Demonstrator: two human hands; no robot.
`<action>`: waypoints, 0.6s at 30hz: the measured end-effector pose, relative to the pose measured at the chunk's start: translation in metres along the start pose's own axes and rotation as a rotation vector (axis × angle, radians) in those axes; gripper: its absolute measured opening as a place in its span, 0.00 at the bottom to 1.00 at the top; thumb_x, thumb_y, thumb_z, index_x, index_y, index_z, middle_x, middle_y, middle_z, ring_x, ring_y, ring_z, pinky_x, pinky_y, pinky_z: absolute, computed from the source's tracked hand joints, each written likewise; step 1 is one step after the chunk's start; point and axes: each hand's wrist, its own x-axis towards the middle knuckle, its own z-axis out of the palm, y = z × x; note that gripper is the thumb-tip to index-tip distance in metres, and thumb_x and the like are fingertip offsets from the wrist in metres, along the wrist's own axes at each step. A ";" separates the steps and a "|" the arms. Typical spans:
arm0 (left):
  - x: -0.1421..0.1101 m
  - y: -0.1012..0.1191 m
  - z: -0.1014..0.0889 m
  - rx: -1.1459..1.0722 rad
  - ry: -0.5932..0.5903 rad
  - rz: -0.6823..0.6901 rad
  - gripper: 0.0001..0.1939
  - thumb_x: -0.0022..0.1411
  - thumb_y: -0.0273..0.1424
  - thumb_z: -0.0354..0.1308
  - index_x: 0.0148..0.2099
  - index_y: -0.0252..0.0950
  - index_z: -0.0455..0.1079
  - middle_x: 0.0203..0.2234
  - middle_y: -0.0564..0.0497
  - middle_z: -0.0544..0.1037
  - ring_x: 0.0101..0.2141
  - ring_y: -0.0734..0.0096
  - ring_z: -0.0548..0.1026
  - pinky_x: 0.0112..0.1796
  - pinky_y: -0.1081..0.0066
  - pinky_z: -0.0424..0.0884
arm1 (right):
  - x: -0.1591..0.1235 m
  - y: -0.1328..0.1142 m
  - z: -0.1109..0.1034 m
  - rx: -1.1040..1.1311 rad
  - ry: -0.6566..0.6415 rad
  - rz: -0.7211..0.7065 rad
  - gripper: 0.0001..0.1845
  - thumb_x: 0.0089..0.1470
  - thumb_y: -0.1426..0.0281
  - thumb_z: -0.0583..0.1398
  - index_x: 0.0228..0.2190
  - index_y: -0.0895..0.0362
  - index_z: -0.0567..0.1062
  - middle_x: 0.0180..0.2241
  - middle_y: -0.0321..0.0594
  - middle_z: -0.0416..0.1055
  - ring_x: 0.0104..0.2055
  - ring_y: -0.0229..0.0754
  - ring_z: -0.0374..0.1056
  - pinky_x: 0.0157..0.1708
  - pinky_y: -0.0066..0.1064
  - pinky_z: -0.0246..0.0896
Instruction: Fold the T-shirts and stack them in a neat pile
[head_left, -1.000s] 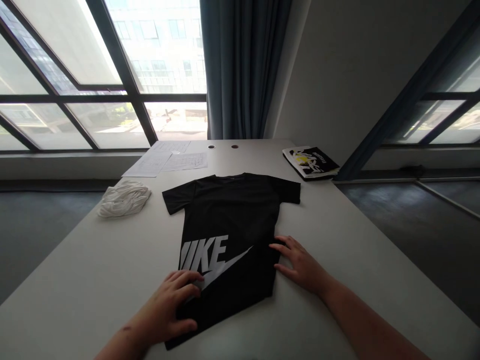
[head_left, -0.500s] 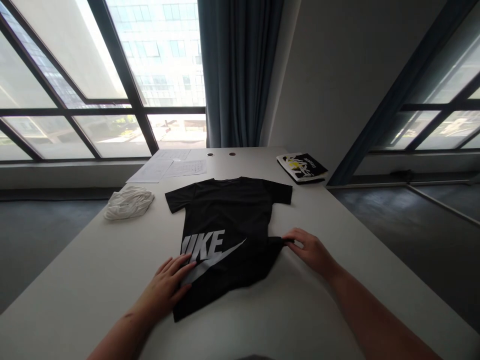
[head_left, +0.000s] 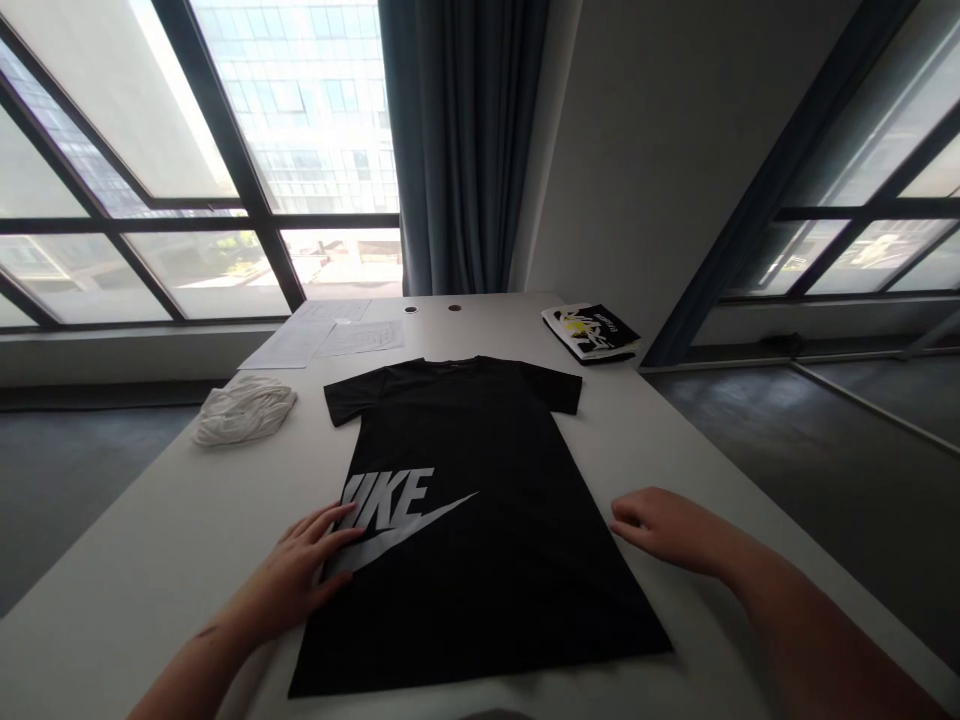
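A black T-shirt (head_left: pixel 487 560) lies spread on the white table, its collar away from me and its hem near me. Large grey lettering and a swoosh mark its lower left part. My left hand (head_left: pixel 304 565) rests flat over the shirt's left edge, fingers apart, covering some of the print. At the opposite side edge, my right hand (head_left: pixel 667 525) is closed, thumb and fingertips pinched at the fabric's border. The shirt's right side runs straight down to the hem corner.
A crumpled white cloth (head_left: pixel 244 410) sits at the table's left side. Printed papers (head_left: pixel 322 340) lie at the far left. A folded black-and-white printed item (head_left: pixel 592 333) is at the far right. Beyond the white table (head_left: pixel 150 540) are windows and a blue curtain (head_left: pixel 465 150).
The shirt's bunched right lower side has been drawn out flat, and its hem has come nearer to me. My right hand has moved right and toward me; my left stays on the print.
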 end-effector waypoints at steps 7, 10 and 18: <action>0.039 0.056 0.025 0.054 0.098 -0.031 0.27 0.73 0.42 0.54 0.71 0.53 0.64 0.71 0.49 0.63 0.68 0.50 0.64 0.64 0.47 0.66 | 0.059 -0.053 0.037 -0.049 0.160 -0.196 0.23 0.63 0.59 0.59 0.56 0.53 0.78 0.67 0.50 0.65 0.69 0.56 0.58 0.68 0.48 0.54; 0.040 0.068 0.044 0.097 0.096 -0.029 0.29 0.74 0.43 0.53 0.74 0.56 0.58 0.73 0.49 0.59 0.71 0.48 0.59 0.66 0.44 0.62 | 0.079 -0.065 0.070 -0.091 0.177 -0.178 0.33 0.65 0.56 0.59 0.68 0.49 0.66 0.74 0.47 0.52 0.76 0.58 0.44 0.72 0.57 0.41; 0.024 0.072 0.047 0.112 0.060 -0.045 0.32 0.74 0.45 0.53 0.76 0.60 0.51 0.75 0.51 0.53 0.72 0.45 0.56 0.66 0.40 0.59 | 0.082 -0.049 0.116 -0.062 0.227 -0.205 0.33 0.70 0.51 0.53 0.72 0.43 0.59 0.76 0.43 0.44 0.77 0.57 0.42 0.72 0.63 0.38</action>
